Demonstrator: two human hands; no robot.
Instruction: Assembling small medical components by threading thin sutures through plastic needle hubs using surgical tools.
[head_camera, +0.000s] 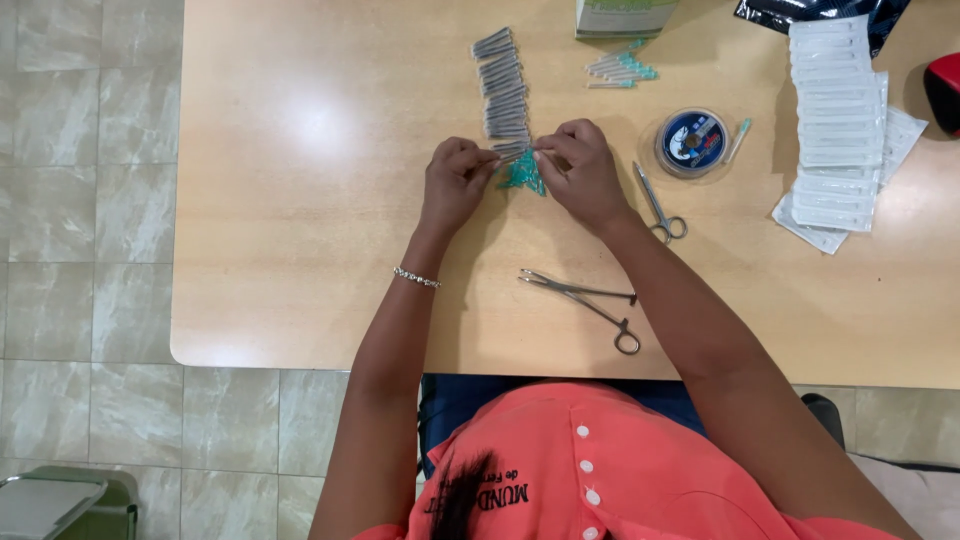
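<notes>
My left hand (455, 182) and my right hand (583, 170) meet over the middle of the wooden table (300, 250). Between their fingertips they pinch a small grey capped needle (515, 152). Just below the fingers lies a little heap of teal needle hubs (524, 177). A row of several grey needle caps (501, 85) runs away from the hands toward the far edge. A beaded bracelet (416, 278) circles my left wrist.
Long steel forceps (585, 300) lie near the front edge, small scissors (660, 205) right of my right hand. A round spool of thread (692, 142), a few teal-tipped needles (622, 70), a box (622, 15) and stacked white sterile packets (838, 120) sit further right. Tiled floor (85, 200) lies left.
</notes>
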